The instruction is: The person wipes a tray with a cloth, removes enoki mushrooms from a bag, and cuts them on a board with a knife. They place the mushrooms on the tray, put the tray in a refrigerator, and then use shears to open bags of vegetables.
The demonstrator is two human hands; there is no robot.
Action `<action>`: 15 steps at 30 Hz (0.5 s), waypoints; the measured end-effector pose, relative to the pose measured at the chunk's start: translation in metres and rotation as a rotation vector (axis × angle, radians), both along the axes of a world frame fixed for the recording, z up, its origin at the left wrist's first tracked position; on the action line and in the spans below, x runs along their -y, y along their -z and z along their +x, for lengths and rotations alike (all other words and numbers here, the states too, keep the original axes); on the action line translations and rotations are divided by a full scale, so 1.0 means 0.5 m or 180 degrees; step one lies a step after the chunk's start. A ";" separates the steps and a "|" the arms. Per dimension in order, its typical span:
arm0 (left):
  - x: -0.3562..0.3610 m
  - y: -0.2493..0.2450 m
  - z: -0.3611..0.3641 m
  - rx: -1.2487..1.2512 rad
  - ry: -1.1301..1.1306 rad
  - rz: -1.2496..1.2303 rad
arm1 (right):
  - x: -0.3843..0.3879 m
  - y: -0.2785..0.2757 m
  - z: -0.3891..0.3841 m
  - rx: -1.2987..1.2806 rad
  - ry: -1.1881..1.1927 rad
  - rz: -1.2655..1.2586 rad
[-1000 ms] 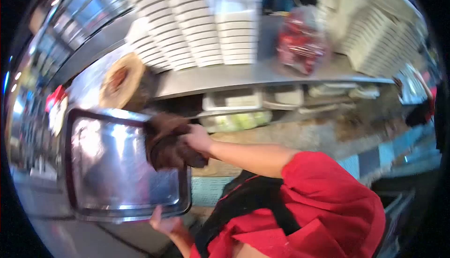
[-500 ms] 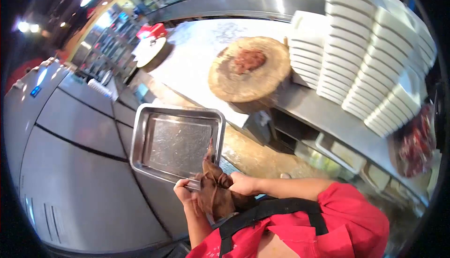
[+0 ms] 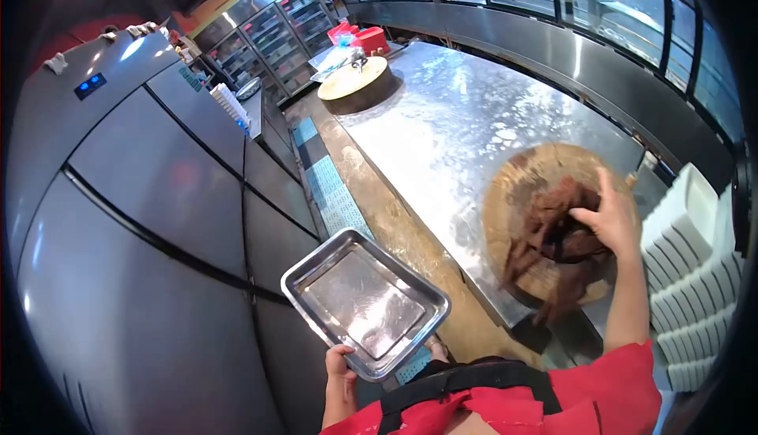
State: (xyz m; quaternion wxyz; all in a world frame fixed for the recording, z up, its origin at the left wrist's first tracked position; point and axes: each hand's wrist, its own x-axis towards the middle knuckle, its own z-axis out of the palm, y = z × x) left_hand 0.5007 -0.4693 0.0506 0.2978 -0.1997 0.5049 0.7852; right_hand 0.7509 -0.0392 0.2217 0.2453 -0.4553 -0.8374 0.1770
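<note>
Fingers of my left hand are wrapped round the near rim of an empty metal tray, which is tilted. At the right, my right hand has its fingers spread over a brown cloth-like bundle. The bundle lies on a round wooden chopping block, and part of it hangs past the block's near edge. The reddish meat on the block is not distinguishable now.
The block stands on a metal worktop. A second round block and red containers are at its far end. White tray stacks rise at the right. Steel cabinets line the left.
My right hand has moved from beside my left hand to the chopping block and opened over the brown bundle, which is now on the block. My left hand still holds the tray. The view has turned.
</note>
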 end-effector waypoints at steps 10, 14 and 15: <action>-0.215 0.044 -0.519 0.0212 0.1967 0.0078 | 0.103 0.136 -0.448 -0.0775 -0.0801 -0.1781; -0.412 -0.110 -0.616 0.0148 0.2570 0.0063 | 0.075 0.289 -0.644 -0.1337 -0.0752 -0.2600; -0.450 -0.080 -0.666 -0.0067 0.2800 0.0198 | 0.071 0.279 -0.686 -0.1842 -0.0238 -0.3156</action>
